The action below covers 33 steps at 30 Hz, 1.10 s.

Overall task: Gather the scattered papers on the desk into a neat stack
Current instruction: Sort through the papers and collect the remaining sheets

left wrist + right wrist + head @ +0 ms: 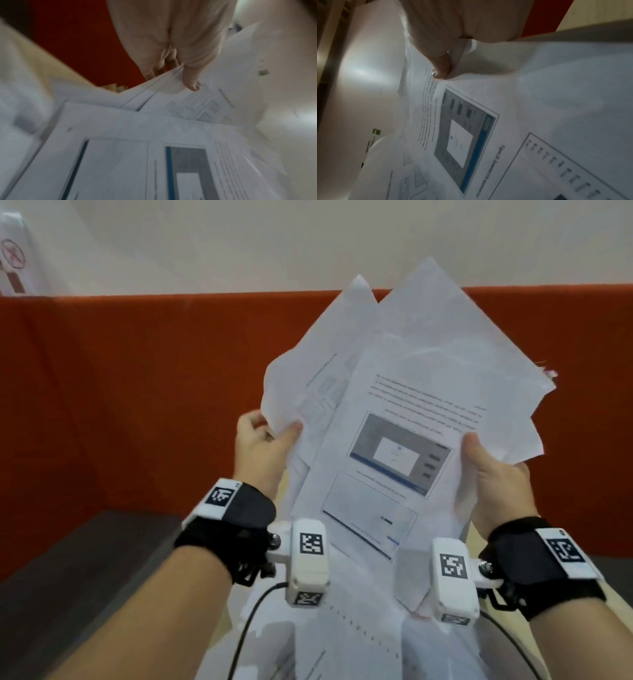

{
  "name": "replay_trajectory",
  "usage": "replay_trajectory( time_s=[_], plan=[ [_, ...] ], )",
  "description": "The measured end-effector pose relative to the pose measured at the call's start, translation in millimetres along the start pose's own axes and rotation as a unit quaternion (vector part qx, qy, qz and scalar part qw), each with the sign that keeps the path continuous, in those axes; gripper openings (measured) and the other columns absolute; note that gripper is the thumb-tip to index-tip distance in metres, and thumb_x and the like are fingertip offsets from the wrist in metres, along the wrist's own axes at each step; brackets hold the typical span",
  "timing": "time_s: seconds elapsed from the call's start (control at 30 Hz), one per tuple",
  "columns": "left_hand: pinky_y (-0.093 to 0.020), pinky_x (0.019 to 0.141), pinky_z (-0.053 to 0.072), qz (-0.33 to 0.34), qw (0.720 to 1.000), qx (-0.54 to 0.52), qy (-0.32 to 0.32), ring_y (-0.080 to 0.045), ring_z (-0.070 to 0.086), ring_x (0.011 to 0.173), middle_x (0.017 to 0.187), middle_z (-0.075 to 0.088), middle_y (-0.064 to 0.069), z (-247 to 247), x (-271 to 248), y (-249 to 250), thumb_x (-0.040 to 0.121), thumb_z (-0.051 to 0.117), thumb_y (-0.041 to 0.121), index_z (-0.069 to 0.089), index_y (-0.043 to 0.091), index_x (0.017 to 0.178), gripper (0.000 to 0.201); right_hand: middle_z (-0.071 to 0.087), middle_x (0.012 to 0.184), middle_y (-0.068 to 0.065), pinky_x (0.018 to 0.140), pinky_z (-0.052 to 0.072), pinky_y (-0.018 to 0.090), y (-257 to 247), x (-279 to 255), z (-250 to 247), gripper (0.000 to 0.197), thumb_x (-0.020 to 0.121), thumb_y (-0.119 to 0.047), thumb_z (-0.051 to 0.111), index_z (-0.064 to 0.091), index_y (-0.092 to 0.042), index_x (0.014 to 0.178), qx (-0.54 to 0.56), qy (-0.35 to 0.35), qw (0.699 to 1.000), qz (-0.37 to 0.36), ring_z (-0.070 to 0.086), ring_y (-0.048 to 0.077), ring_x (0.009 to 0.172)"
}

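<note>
A loose, uneven bundle of white printed papers (404,405) is held up in the air, its sheets fanned at different angles. My left hand (265,440) pinches the bundle's left edge, thumb on top (192,81) and fingers behind. My right hand (489,470) grips the right edge, thumb (441,73) pressed on the front sheet (471,135), which carries text and a grey screenshot. More papers (346,638) lie below the bundle, on the desk near my wrists.
An orange partition (137,392) stands behind the desk, with a pale wall above it. A dark grey surface (85,570) runs along the left. Cables (246,625) trail from the wrist cameras over the lower papers.
</note>
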State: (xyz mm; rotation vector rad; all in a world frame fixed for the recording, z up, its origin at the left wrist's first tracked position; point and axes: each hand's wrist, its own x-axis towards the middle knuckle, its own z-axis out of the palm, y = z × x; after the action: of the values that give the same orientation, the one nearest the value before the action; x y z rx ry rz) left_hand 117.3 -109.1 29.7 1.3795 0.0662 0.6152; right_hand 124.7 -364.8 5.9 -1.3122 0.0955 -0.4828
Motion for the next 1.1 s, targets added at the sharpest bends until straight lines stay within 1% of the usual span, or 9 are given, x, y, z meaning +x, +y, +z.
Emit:
replay_trajectory(
  time_s=[0.1, 0.23, 0.37, 0.5, 0.63, 0.73, 0.8, 0.93, 1.1],
  plan=[
    [-0.035, 0.082, 0.051, -0.018, 0.998, 0.029, 0.059, -0.026, 0.065, 0.091, 0.087, 0.068, -0.005, 2.8, -4.5, -22.3, 0.087, 0.066, 0.006, 0.063, 0.015, 0.088, 0.009, 0.053, 0.106, -0.005, 0.096, 0.041, 0.029, 1.1, 8.2, -3.6, 0.072, 0.084, -0.042, 0.070, 0.038, -0.005, 0.137, 0.019, 0.026, 0.999, 0.020, 0.052, 0.018, 0.114],
    [-0.035, 0.073, 0.050, 0.058, 0.993, 0.025, 0.100, -0.019, 0.057, 0.076, 0.079, 0.065, -0.008, 2.5, 11.0, -5.6, 0.085, 0.067, 0.007, 0.062, 0.014, 0.070, 0.017, 0.043, 0.096, -0.014, 0.071, 0.033, 0.001, -8.6, 6.4, -4.2, 0.065, 0.093, -0.035, 0.060, 0.035, -0.002, 0.143, 0.002, 0.051, 0.999, -0.004, 0.048, 0.008, 0.096],
    [-0.027, 0.068, 0.052, 0.127, 0.987, 0.037, 0.094, -0.014, 0.060, 0.072, 0.084, 0.067, -0.002, 8.5, 17.9, 16.2, 0.086, 0.065, 0.008, 0.061, 0.007, 0.090, 0.006, 0.061, 0.114, -0.004, 0.098, 0.047, 0.025, -5.8, 11.0, -2.3, 0.053, 0.091, -0.028, 0.066, 0.045, -0.004, 0.133, 0.018, 0.055, 0.998, -0.027, 0.059, 0.017, 0.116],
    [-0.002, 0.069, 0.047, 0.149, 0.981, 0.052, 0.115, -0.004, 0.058, 0.091, 0.105, 0.051, 0.006, 15.2, 9.4, 15.0, 0.081, 0.067, 0.003, 0.025, 0.024, 0.110, 0.055, 0.062, 0.121, 0.000, 0.084, 0.044, 0.019, -4.6, 8.4, 0.6, 0.058, 0.087, -0.038, 0.068, 0.047, -0.006, 0.131, 0.022, 0.015, 0.999, -0.037, 0.060, 0.014, 0.108],
    [-0.019, 0.076, 0.056, 0.172, 0.961, 0.066, 0.209, -0.023, 0.057, 0.102, 0.120, 0.039, -0.011, 9.8, 5.1, 11.6, 0.079, 0.071, 0.004, 0.022, 0.023, 0.097, 0.056, 0.068, 0.121, -0.001, 0.099, 0.049, 0.031, -9.7, 2.5, -2.0, 0.081, 0.068, -0.054, 0.076, 0.055, -0.010, 0.131, 0.040, -0.005, 0.998, -0.055, 0.066, 0.012, 0.109],
    [-0.016, 0.064, 0.052, 0.164, 0.959, 0.071, 0.221, -0.017, 0.057, 0.082, 0.113, 0.037, -0.003, 7.7, -1.2, 8.4, 0.082, 0.073, 0.018, 0.028, 0.018, 0.097, 0.048, 0.070, 0.107, -0.004, 0.069, 0.055, 0.011, -12.1, 0.7, -5.2, 0.047, 0.088, -0.035, 0.065, 0.059, -0.007, 0.125, 0.071, -0.018, 0.997, -0.030, 0.069, 0.002, 0.093],
    [-0.013, 0.063, 0.045, 0.142, 0.963, 0.104, 0.206, -0.010, 0.051, 0.074, 0.109, 0.037, 0.002, 7.3, -5.7, 4.7, 0.082, 0.072, 0.030, 0.035, 0.018, 0.097, 0.042, 0.071, 0.113, 0.002, 0.066, 0.056, 0.014, -12.7, -1.9, -6.3, 0.039, 0.092, -0.027, 0.061, 0.063, -0.005, 0.124, 0.092, -0.026, 0.995, -0.017, 0.071, 0.010, 0.097],
    [-0.027, 0.089, 0.047, 0.071, 0.987, 0.090, 0.116, -0.015, 0.052, 0.104, 0.120, 0.044, 0.000, 7.9, -9.8, -3.0, 0.077, 0.074, 0.042, 0.043, 0.018, 0.116, 0.055, 0.072, 0.112, 0.003, 0.063, 0.055, 0.013, -13.9, -7.4, -6.8, 0.035, 0.094, -0.028, 0.058, 0.066, -0.005, 0.120, 0.087, -0.041, 0.995, -0.022, 0.072, 0.006, 0.092],
    [-0.037, 0.105, 0.045, 0.119, 0.984, 0.108, 0.077, -0.023, 0.049, 0.120, 0.129, 0.046, -0.010, 9.7, -11.9, -2.6, 0.076, 0.078, 0.025, 0.033, 0.018, 0.116, 0.061, 0.068, 0.126, 0.007, 0.093, 0.056, 0.032, -17.1, -7.4, -4.9, 0.076, 0.071, -0.050, 0.073, 0.059, -0.005, 0.131, 0.063, -0.046, 0.995, -0.057, 0.067, 0.021, 0.113]
  ],
)
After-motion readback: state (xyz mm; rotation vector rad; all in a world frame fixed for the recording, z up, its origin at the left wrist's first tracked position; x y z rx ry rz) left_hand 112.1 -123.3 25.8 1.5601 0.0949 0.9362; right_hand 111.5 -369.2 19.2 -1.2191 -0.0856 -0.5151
